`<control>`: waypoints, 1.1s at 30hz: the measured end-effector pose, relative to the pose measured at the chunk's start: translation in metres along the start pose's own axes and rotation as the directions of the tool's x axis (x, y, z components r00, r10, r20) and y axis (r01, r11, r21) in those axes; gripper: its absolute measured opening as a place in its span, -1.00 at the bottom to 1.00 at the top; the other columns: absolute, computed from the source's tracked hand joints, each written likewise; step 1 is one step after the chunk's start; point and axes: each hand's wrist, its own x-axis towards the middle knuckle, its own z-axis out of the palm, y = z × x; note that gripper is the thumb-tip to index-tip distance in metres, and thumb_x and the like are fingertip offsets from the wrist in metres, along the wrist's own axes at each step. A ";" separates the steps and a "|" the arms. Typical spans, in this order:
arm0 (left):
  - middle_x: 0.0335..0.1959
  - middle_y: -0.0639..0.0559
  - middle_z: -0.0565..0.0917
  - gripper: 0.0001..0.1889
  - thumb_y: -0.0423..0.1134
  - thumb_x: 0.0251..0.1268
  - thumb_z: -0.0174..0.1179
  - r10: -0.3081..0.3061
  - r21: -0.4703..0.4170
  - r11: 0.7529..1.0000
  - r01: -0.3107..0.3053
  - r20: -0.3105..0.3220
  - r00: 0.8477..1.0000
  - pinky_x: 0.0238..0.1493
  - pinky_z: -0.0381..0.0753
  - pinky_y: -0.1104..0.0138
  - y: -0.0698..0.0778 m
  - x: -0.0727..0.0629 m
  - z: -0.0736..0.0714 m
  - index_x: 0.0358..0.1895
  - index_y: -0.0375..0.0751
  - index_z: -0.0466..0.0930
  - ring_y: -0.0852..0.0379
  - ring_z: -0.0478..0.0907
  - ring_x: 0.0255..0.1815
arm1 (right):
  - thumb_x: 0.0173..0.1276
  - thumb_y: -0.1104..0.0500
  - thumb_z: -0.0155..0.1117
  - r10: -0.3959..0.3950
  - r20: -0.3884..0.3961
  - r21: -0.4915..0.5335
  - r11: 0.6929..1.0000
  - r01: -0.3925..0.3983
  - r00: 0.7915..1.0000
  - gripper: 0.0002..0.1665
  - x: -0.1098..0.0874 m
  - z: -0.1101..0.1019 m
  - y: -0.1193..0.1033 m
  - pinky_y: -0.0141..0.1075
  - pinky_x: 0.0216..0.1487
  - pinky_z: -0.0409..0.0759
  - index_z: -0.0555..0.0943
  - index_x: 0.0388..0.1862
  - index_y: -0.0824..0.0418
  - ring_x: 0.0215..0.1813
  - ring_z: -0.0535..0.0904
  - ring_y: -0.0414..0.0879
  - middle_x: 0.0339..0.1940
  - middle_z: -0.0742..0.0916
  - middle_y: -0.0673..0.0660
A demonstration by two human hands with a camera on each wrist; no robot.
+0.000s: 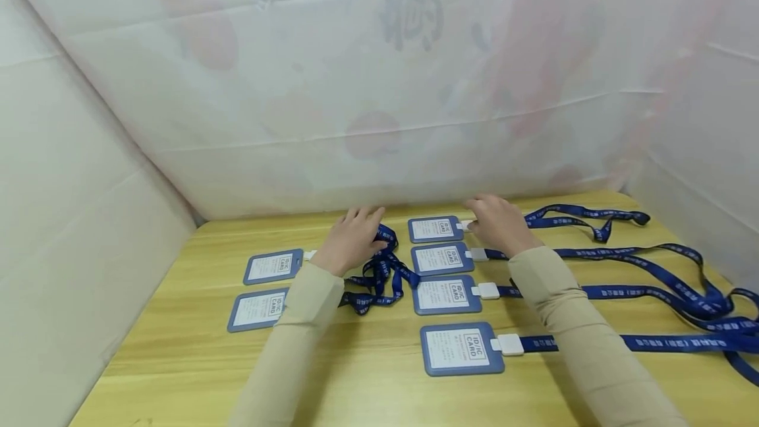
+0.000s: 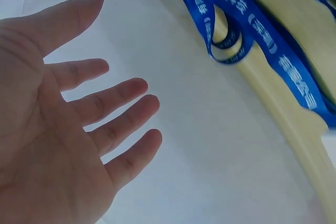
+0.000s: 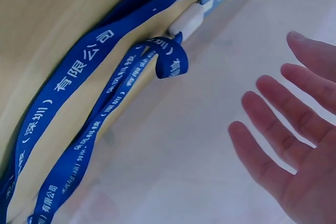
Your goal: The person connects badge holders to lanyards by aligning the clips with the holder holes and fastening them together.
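Observation:
My left hand point(image 1: 351, 240) hovers by a bunched blue lanyard point(image 1: 379, 272), its fingers spread and nothing held, as the left wrist view shows. Left of it lie two blue card holders, one farther back point(image 1: 273, 267) and one nearer point(image 1: 256, 310), partly covered by my sleeve. With fingers extended and holding nothing, my right hand point(image 1: 503, 223) is over the clip end of the farthest card holder point(image 1: 435, 229) on the right. Below that one, more card holders form a column: a second point(image 1: 440, 258), a third point(image 1: 446, 294) and the nearest point(image 1: 462, 349), each with a white clip.
Blue straps point(image 1: 646, 292) run right from the column and overlap near the right side of the wooden table point(image 1: 178, 361). A white cloth wall point(image 1: 332, 117) rises along the back edge, with further cloth at both sides.

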 end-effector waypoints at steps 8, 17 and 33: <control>0.40 -0.27 0.42 -0.29 -0.04 0.46 0.25 -0.018 -0.012 1.000 0.018 -0.008 1.000 0.42 0.28 -0.09 -0.006 -0.018 -0.003 0.52 -0.29 0.25 -0.25 0.32 0.42 | 0.23 0.29 0.52 -0.028 -0.010 -0.048 0.998 0.028 1.000 -0.48 -0.011 -0.010 -0.004 0.11 -0.05 0.66 0.62 0.14 0.47 0.03 0.64 0.28 0.08 0.68 0.40; 0.26 -0.22 0.56 -0.45 -0.05 0.47 0.24 -0.023 0.019 1.000 0.023 0.002 1.000 0.30 0.44 -0.10 -0.010 -0.036 -0.010 0.38 -0.27 0.46 -0.20 0.47 0.29 | 0.29 0.25 0.49 0.041 0.047 -0.050 0.998 -0.038 0.998 -0.43 -0.017 -0.018 -0.014 0.15 0.07 0.60 0.57 0.21 0.48 0.11 0.60 0.33 0.12 0.66 0.43; 0.04 -0.20 0.67 -0.58 -0.14 0.43 0.30 -0.053 0.002 0.999 0.053 -0.036 0.998 0.07 0.63 0.01 -0.023 -0.072 -0.009 0.20 -0.34 0.62 -0.16 0.63 0.04 | 0.29 0.21 0.49 -0.008 0.065 -0.011 1.000 0.009 0.998 -0.52 -0.027 -0.028 -0.030 0.10 -0.01 0.65 0.63 0.12 0.43 0.02 0.65 0.26 0.05 0.70 0.38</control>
